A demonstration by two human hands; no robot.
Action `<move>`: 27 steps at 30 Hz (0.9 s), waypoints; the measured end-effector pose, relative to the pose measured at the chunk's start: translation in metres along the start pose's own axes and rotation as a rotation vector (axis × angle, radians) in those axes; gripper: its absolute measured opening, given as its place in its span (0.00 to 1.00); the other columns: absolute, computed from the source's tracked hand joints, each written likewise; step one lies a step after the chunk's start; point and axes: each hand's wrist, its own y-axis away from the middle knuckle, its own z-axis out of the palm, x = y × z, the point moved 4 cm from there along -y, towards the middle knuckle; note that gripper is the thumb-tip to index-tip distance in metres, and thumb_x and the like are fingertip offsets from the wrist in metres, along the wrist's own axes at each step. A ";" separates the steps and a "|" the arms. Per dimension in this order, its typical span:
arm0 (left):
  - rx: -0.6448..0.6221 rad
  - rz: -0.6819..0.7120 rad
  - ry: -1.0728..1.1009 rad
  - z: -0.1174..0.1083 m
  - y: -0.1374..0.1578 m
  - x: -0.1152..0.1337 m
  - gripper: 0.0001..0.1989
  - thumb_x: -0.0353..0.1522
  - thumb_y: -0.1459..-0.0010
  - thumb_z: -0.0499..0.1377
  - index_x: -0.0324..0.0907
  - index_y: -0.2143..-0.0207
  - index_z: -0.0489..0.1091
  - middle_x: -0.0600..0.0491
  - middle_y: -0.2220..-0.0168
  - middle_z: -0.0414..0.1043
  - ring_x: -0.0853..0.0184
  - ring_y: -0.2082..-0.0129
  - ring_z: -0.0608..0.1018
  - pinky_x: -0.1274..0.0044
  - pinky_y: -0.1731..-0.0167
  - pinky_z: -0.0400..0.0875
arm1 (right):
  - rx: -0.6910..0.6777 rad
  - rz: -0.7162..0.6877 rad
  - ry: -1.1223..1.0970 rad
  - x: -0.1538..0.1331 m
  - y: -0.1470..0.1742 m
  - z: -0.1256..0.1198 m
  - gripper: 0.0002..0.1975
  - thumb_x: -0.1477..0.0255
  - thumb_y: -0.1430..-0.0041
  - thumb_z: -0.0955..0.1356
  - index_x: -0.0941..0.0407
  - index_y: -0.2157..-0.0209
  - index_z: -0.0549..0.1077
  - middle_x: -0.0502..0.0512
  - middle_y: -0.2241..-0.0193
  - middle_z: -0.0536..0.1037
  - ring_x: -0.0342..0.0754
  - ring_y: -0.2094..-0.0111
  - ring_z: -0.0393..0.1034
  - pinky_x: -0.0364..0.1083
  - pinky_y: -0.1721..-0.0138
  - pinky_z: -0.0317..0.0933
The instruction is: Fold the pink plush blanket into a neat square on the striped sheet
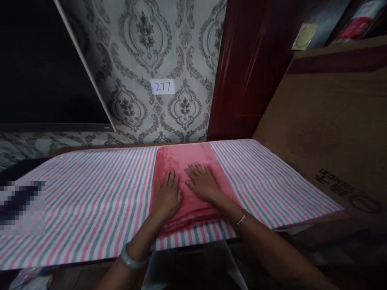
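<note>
A folded pink plush cloth, perhaps a towel or blanket [193, 207], lies on a striped tablecloth [99, 201] in pink, grey and white. My left hand [167, 195] rests flat on the left part of the pink cloth, fingers stretched forward. On its right part lies my right hand [202, 182], palm down with the fingers spread. Several folded layers show along the near edge of the cloth. Darker red patches mark the pile at its left side. Neither hand grips anything.
A dark screen [45, 64] stands at the back left. Behind the table is a patterned wall with a paper label [163, 86] reading 277. A dark red post [236, 72] and a large cardboard box [317, 129] border the right side.
</note>
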 end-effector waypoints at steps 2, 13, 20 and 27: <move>0.043 0.020 -0.011 0.001 -0.001 -0.001 0.29 0.33 0.34 0.44 0.32 0.32 0.56 0.40 0.30 0.50 0.51 0.29 0.53 0.49 0.34 0.48 | 0.029 0.113 0.014 0.029 0.007 0.001 0.29 0.61 0.30 0.56 0.53 0.31 0.55 0.55 0.29 0.50 0.59 0.29 0.40 0.65 0.33 0.38; 0.050 0.064 0.076 0.008 -0.003 -0.006 0.37 0.49 0.35 0.48 0.36 0.32 0.55 0.36 0.29 0.48 0.47 0.30 0.53 0.47 0.35 0.47 | 0.142 0.206 -0.131 0.074 0.019 0.024 0.30 0.62 0.30 0.56 0.56 0.31 0.56 0.56 0.28 0.46 0.58 0.28 0.34 0.60 0.35 0.51; -0.019 0.032 0.108 -0.004 -0.006 -0.006 0.37 0.49 0.35 0.49 0.37 0.32 0.54 0.37 0.29 0.46 0.49 0.29 0.51 0.48 0.34 0.45 | 0.022 0.276 -0.115 0.069 0.021 0.001 0.29 0.62 0.30 0.56 0.55 0.31 0.54 0.55 0.28 0.44 0.60 0.28 0.35 0.64 0.35 0.48; 0.164 0.037 0.031 -0.023 0.031 0.012 0.30 0.40 0.34 0.49 0.35 0.34 0.59 0.36 0.30 0.52 0.48 0.29 0.53 0.49 0.34 0.47 | 0.107 0.032 -0.045 -0.014 0.043 -0.019 0.27 0.63 0.30 0.57 0.51 0.32 0.58 0.59 0.29 0.50 0.60 0.28 0.37 0.68 0.33 0.34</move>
